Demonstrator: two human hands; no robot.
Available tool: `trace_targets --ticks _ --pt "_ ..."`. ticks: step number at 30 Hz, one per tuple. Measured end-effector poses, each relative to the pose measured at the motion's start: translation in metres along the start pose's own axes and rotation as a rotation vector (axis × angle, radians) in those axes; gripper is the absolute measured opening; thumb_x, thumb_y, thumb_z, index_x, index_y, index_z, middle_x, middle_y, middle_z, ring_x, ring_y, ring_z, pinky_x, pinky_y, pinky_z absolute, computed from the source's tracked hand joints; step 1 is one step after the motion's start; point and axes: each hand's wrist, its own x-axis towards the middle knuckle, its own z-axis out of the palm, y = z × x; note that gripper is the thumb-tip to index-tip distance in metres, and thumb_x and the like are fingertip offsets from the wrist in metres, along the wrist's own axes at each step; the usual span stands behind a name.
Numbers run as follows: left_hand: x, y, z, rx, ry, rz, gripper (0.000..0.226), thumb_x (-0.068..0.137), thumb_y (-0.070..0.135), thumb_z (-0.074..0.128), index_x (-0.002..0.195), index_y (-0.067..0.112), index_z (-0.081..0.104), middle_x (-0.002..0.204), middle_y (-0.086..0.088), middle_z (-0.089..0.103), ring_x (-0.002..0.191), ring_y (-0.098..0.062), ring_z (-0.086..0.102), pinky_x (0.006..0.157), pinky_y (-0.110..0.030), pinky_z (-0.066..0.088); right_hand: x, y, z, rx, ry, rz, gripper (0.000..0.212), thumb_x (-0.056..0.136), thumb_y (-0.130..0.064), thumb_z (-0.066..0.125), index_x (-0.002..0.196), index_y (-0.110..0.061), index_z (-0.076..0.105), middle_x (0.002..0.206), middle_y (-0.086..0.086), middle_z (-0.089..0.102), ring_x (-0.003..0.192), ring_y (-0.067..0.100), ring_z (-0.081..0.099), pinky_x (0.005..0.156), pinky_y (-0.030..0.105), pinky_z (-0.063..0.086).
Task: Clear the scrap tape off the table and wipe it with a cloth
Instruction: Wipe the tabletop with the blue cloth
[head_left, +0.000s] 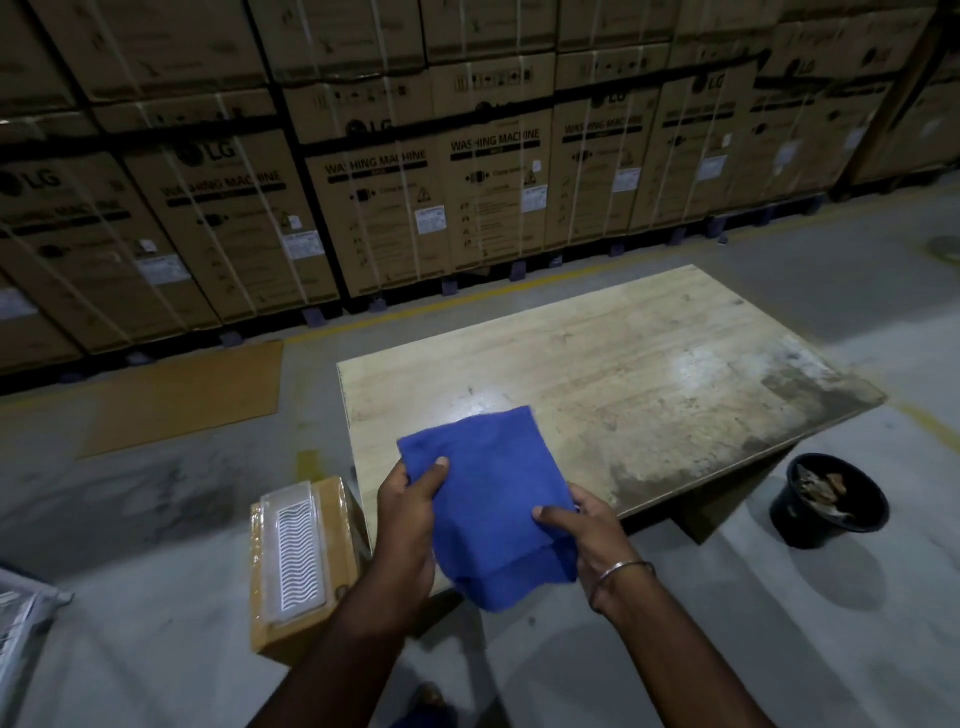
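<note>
Dim overall; overhead glare patch on desk (691, 364), centre right; corners darkened; wide-angle bowing at edges; soft, slightly blurred detail.

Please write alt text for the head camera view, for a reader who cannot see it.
Two hands, left hand and right hand, hold a folded blue cloth above the near edge of a wooden table. A black bucket of scraps stands on the floor at right; stacked cartons behind.

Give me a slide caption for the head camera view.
Both hands, left hand and right hand, hold a folded blue cloth over the light wooden table.
</note>
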Motion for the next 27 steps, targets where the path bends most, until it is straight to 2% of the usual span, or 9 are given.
trace_targets --ticks 3,7,10,13,16,19,22,24,27 --pt "0.010 -0.011 -0.018 0.063 0.140 -0.097 0.044 0.098 0.004 0.066 0.139 0.017 0.060 0.132 -0.012 0.070 0.121 -0.035 0.067 0.094 -0.044 0.055 0.006 -0.022 -0.003 -0.179 -0.035 -0.138 0.041 0.066 -0.013 0.078 0.106 -0.004 0.073 0.099 0.015 0.076 0.090 0.028 0.068 0.074 0.036 0.055" --pt "0.004 -0.009 -0.029 0.165 0.131 -0.122 0.052 0.098 0.009 0.068 0.146 0.020 0.052 0.139 -0.010 0.062 0.130 -0.028 0.058 0.110 -0.046 0.044 0.008 -0.052 0.010 -0.409 -0.136 -0.289 0.039 0.069 -0.017 0.074 0.107 -0.020 0.074 0.098 0.002 0.072 0.091 0.016 0.065 0.077 0.028 0.055" --pt "0.001 0.003 -0.031 0.236 -0.063 -0.064 0.056 0.091 0.027 0.078 0.143 0.026 0.056 0.140 -0.004 0.065 0.130 -0.020 0.061 0.111 -0.043 0.045 -0.001 -0.076 0.025 -0.494 -0.322 -0.292 0.040 0.071 -0.013 0.069 0.111 -0.019 0.074 0.100 -0.003 0.073 0.091 0.011 0.066 0.077 0.026 0.052" --pt "0.000 0.013 -0.027 0.256 -0.302 -0.079 0.070 0.079 0.045 0.081 0.144 0.031 0.058 0.139 0.002 0.069 0.130 -0.011 0.062 0.115 -0.038 0.043 -0.020 -0.105 0.039 -0.543 -0.520 -0.280 0.041 0.076 -0.010 0.063 0.115 -0.017 0.074 0.107 0.005 0.072 0.097 0.016 0.065 0.081 0.031 0.052" --pt "0.000 0.009 -0.030 0.091 -0.497 -0.116 0.082 0.072 0.040 0.095 0.141 0.011 0.061 0.141 -0.012 0.068 0.132 -0.027 0.064 0.108 -0.040 0.053 -0.035 -0.125 0.045 -0.427 -0.637 -0.275 0.045 0.082 0.000 0.056 0.117 -0.021 0.075 0.114 0.011 0.072 0.105 0.028 0.068 0.089 0.041 0.055" --pt "-0.009 0.008 -0.031 -0.136 -0.616 -0.246 0.079 0.061 0.025 0.103 0.130 0.005 0.071 0.137 -0.021 0.068 0.119 -0.033 0.071 0.099 -0.043 0.060 -0.032 -0.128 0.043 -0.412 -0.556 -0.307 0.044 0.083 -0.006 0.061 0.121 -0.024 0.074 0.119 0.011 0.073 0.109 0.031 0.068 0.086 0.049 0.055" --pt "-0.010 0.010 -0.026 0.029 -0.511 -0.216 0.083 0.060 0.029 0.102 0.131 0.003 0.068 0.132 -0.019 0.072 0.117 -0.034 0.072 0.101 -0.047 0.059 -0.017 -0.117 0.034 -0.411 -0.385 -0.300 0.045 0.079 -0.011 0.071 0.122 -0.024 0.073 0.127 0.009 0.073 0.118 0.035 0.069 0.095 0.060 0.055" --pt "-0.009 0.015 -0.023 0.115 -0.413 -0.196 0.066 0.073 0.027 0.094 0.131 0.006 0.069 0.129 -0.015 0.074 0.118 -0.034 0.072 0.108 -0.052 0.054 -0.011 -0.106 0.028 -0.341 -0.236 -0.259 0.048 0.078 -0.002 0.077 0.123 -0.017 0.072 0.124 0.017 0.074 0.111 0.036 0.071 0.097 0.050 0.056" --pt "-0.007 0.019 -0.024 0.125 -0.315 -0.170 0.059 0.075 0.022 0.090 0.129 0.010 0.070 0.124 -0.013 0.077 0.111 -0.032 0.076 0.100 -0.048 0.058 -0.009 -0.087 0.018 -0.080 -0.149 -0.113 0.050 0.086 0.008 0.069 0.133 -0.009 0.066 0.100 0.022 0.072 0.082 0.026 0.070 0.073 0.030 0.060"
